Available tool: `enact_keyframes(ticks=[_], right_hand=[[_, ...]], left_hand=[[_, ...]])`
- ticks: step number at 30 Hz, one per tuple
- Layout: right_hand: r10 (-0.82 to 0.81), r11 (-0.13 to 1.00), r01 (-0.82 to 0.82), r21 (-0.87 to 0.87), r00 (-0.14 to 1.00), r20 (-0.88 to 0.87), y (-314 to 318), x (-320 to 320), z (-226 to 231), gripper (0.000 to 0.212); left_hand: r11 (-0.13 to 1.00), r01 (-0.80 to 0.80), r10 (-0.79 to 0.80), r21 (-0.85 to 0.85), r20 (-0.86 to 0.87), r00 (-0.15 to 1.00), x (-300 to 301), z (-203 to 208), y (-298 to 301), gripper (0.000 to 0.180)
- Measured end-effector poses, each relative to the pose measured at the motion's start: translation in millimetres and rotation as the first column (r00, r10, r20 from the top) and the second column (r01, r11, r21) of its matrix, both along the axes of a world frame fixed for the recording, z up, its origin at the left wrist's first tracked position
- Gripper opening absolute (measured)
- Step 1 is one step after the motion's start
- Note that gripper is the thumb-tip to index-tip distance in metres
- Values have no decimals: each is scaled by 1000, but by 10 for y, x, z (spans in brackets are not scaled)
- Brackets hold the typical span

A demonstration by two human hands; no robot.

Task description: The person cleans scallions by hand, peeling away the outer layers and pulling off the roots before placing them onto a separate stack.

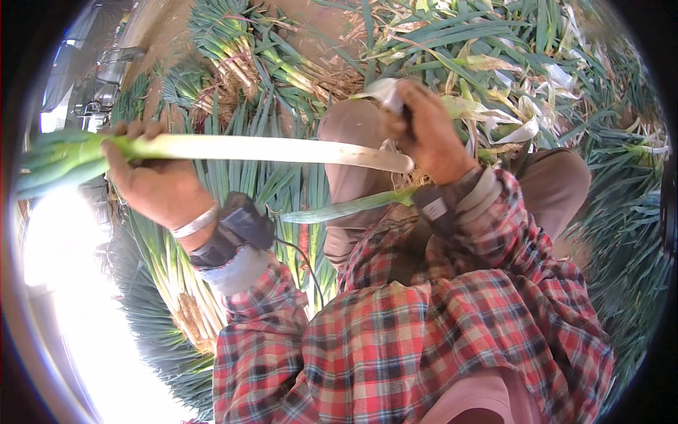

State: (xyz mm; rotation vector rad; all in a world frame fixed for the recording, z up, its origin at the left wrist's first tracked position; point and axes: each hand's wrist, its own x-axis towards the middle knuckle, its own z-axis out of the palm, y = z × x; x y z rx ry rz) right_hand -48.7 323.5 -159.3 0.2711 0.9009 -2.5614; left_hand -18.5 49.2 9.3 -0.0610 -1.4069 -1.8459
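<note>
my left grip (157,185) encloses a long white-and-green leek (261,149); near its root end, right grip (434,138) seemingly pinches papery white skin (383,92); apparent peeling wants steady tension.

brown floor (318,22) at the top, white glare (74,283) at lower left, metallic objects (113,71) upper left

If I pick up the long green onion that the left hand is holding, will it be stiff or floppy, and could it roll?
Its white stem is probably fairly stiff: it extends from the left hand with only a slight curve. The green leaves spread wider, so they may flop and probably hinder rolling.
</note>
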Motion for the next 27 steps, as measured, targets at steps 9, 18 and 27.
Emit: enact_keyframes(ticks=[9,18,27], right_hand=[[338,-102,439,893,859,-384,1256,-214,-570,38],[476,708,352,612,402,-782,-346,95,383,12],[471,688,418,593,364,-804,-360,201,328,14]], left_hand=[[877,-437,443,-202,-15,896,86,-19,-240,24],[995,-95,98,37,-106,989,35,184,39,25],[996,-94,94,11,-170,981,38,196,142,27]])
